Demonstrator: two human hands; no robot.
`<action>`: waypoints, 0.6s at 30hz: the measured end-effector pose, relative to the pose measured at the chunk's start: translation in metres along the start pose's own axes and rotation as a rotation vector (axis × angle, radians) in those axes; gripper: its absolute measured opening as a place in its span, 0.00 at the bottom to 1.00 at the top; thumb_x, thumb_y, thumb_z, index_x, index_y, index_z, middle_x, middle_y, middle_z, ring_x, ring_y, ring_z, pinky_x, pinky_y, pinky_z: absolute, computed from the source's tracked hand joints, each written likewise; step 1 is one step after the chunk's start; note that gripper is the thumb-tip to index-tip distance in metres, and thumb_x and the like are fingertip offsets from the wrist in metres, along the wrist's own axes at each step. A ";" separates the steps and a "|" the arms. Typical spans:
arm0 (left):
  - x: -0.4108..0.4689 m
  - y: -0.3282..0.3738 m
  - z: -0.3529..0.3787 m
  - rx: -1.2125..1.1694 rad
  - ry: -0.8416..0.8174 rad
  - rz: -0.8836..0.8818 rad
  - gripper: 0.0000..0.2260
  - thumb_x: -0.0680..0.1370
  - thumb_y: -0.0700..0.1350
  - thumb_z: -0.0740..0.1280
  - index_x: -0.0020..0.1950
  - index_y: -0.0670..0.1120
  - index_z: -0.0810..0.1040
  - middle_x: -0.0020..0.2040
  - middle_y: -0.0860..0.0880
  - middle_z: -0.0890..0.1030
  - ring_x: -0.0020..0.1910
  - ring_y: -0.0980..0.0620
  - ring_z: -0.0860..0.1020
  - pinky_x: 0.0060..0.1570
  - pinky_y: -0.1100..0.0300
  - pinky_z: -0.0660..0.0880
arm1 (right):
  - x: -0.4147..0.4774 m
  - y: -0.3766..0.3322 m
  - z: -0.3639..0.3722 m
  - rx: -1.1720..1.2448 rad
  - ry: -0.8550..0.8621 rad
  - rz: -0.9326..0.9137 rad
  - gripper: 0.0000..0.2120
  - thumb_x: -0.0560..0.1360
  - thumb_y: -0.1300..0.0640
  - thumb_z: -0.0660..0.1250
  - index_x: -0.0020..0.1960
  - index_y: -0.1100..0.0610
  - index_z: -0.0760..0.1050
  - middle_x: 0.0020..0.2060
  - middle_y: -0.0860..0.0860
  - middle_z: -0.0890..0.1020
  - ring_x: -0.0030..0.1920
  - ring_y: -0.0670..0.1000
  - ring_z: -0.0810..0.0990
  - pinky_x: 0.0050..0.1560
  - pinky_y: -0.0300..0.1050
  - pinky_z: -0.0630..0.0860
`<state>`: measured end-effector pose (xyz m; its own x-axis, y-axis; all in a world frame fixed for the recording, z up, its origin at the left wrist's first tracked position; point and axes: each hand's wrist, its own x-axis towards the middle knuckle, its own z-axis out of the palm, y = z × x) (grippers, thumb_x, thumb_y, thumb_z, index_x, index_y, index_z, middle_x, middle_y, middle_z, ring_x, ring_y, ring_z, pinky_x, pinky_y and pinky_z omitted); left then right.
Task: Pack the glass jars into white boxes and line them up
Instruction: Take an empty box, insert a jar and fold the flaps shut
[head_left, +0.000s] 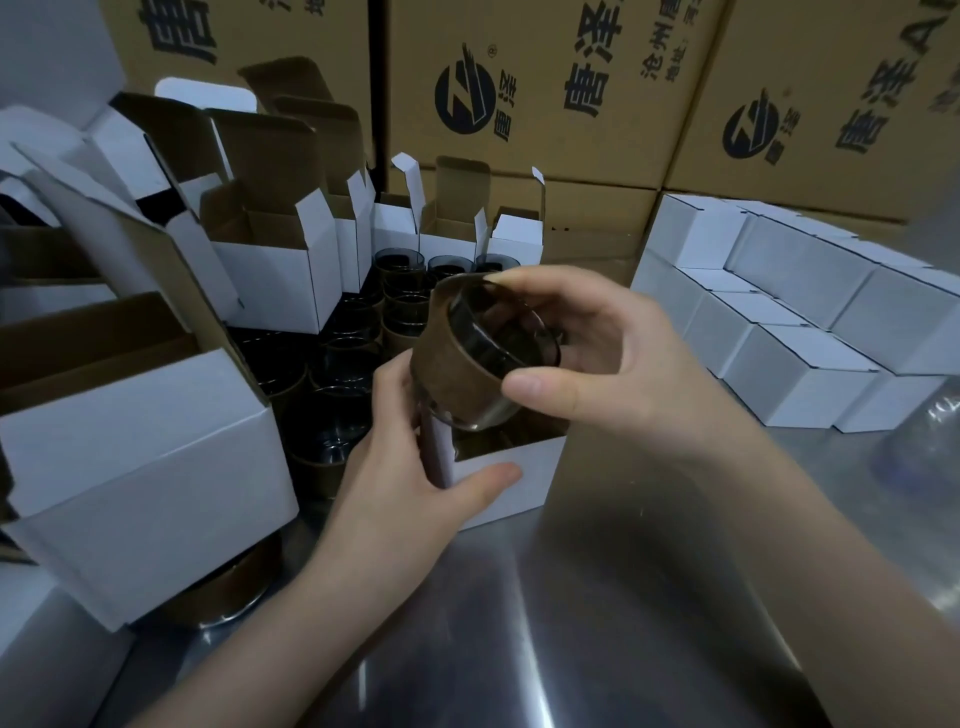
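A dark glass jar (467, 364) wrapped in a brown cardboard sleeve is tilted just above an open white box (511, 486) at the table's middle. My right hand (613, 353) grips the jar by its rim and side, thumb on the near edge. My left hand (410, 467) holds the box by its left corner, thumb on the front face. Behind them several more sleeved jars (358, 332) stand packed together. At the right, several closed white boxes (800, 317) are lined up in stacked rows.
Several open, empty white boxes (275, 265) stand at the left and back, one large (140, 457) at the near left over a jar (234, 592). Brown printed cartons (545, 88) form a wall behind. The steel table (571, 623) lies in front.
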<state>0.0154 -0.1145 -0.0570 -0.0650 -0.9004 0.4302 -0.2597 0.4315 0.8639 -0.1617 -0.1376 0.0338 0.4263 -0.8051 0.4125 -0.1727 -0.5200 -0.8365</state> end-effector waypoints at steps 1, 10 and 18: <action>0.000 0.000 0.000 0.001 -0.009 0.005 0.39 0.67 0.48 0.80 0.61 0.75 0.58 0.59 0.75 0.72 0.60 0.72 0.72 0.50 0.71 0.71 | 0.000 0.000 -0.001 -0.014 0.005 0.009 0.23 0.66 0.50 0.74 0.61 0.48 0.76 0.58 0.52 0.80 0.61 0.52 0.79 0.56 0.52 0.80; 0.000 0.000 0.000 -0.009 -0.043 -0.028 0.37 0.67 0.48 0.80 0.64 0.67 0.60 0.63 0.65 0.74 0.63 0.65 0.74 0.60 0.65 0.71 | 0.001 -0.001 -0.007 -0.150 0.025 0.114 0.25 0.61 0.45 0.74 0.57 0.46 0.76 0.53 0.50 0.81 0.55 0.50 0.82 0.55 0.56 0.81; 0.000 0.002 -0.002 0.005 -0.058 -0.042 0.37 0.67 0.48 0.80 0.65 0.67 0.60 0.68 0.58 0.73 0.67 0.57 0.73 0.66 0.52 0.73 | 0.002 0.000 -0.013 -0.280 0.042 0.242 0.27 0.57 0.39 0.76 0.53 0.44 0.77 0.47 0.46 0.83 0.50 0.50 0.82 0.53 0.57 0.80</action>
<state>0.0168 -0.1136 -0.0550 -0.1099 -0.9195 0.3775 -0.2680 0.3931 0.8796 -0.1721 -0.1427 0.0393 0.3075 -0.9223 0.2340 -0.5028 -0.3663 -0.7830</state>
